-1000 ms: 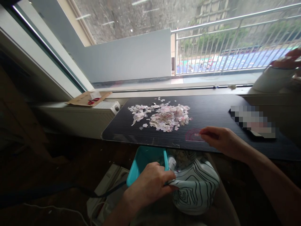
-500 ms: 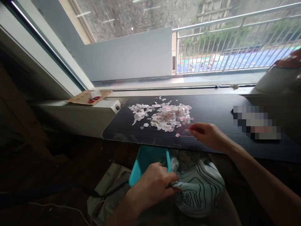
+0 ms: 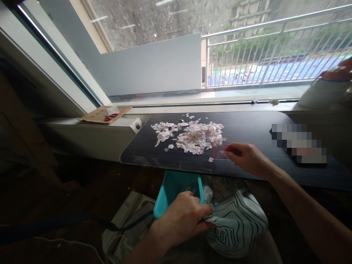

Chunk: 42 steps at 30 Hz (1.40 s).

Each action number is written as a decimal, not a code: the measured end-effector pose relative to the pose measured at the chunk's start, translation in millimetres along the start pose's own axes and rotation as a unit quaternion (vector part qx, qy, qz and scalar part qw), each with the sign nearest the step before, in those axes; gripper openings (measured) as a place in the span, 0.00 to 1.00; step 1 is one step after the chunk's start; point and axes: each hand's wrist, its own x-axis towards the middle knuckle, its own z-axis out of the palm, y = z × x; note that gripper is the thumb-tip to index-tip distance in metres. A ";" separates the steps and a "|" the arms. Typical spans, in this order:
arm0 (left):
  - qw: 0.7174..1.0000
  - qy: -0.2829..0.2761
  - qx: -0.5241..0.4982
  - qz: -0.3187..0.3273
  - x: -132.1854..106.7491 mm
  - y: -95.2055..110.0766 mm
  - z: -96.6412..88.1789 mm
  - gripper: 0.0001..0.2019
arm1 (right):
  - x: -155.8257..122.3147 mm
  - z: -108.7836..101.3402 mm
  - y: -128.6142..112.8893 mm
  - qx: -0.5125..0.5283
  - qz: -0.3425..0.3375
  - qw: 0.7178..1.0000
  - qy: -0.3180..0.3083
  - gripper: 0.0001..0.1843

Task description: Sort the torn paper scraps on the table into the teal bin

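Observation:
My right hand [image 3: 243,156] is closed over the dark tabletop, its fingertips pinching a clear protractor [image 3: 218,153] with pink markings. The protractor lies on or just above the table, beside a pile of small paper scraps [image 3: 198,137]. One loose paper scrap [image 3: 211,160] sits at its left corner. Below the table edge, my left hand [image 3: 184,216] is closed, thumb and forefinger gripping the edge of a white bag [image 3: 236,223] with black wavy lines. Against that hand stands a teal bin [image 3: 162,198], partly covered by it. Scraps show dimly inside the bag.
The dark table [image 3: 253,132] stands by a window. At its left are a radiator [image 3: 129,126], a brown envelope [image 3: 95,114] and red-handled scissors [image 3: 110,117]. A blurred-out object [image 3: 301,145] lies on the right; a white container [image 3: 319,93] stands on the sill.
My right hand and the protractor have shifted slightly right, and the loose scrap at its corner has moved with them. My left hand, the bin and the bag have shifted slightly right.

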 end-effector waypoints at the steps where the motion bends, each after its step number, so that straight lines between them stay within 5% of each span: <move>1: 1.000 -0.003 0.001 0.010 2.2 1.5 0.2 0.12 | -0.6 0.5 0.5 0.006 0.000 1.000 -0.003 0.13; 8: 0.999 -0.008 -0.007 0.050 11.0 8.5 -1.3 0.13 | -7.2 -6.1 2.9 -0.007 -0.018 1.000 -0.018 0.14; 14: 1.000 -0.002 -0.008 0.026 4.3 3.0 -2.5 0.13 | -8.1 -7.7 -1.8 -0.029 -0.021 0.999 -0.001 0.14; 23: 1.000 0.008 -0.015 -0.003 -0.8 -5.4 -2.1 0.10 | -30.1 -26.6 -0.1 -0.033 -0.008 0.995 -0.089 0.15; 28: 1.000 0.009 -0.020 -0.005 -0.5 -4.8 -3.6 0.09 | -36.3 -32.4 4.8 -0.041 -0.001 0.996 -0.078 0.15; 36: 1.000 -0.004 -0.017 -0.001 0.5 -2.2 -4.6 0.11 | -24.3 -24.1 7.3 0.007 -0.004 0.999 -0.044 0.15; 42: 0.999 -0.015 -0.013 0.030 6.6 7.0 -2.1 0.14 | 19.8 11.0 -3.3 0.034 -0.008 0.999 0.027 0.16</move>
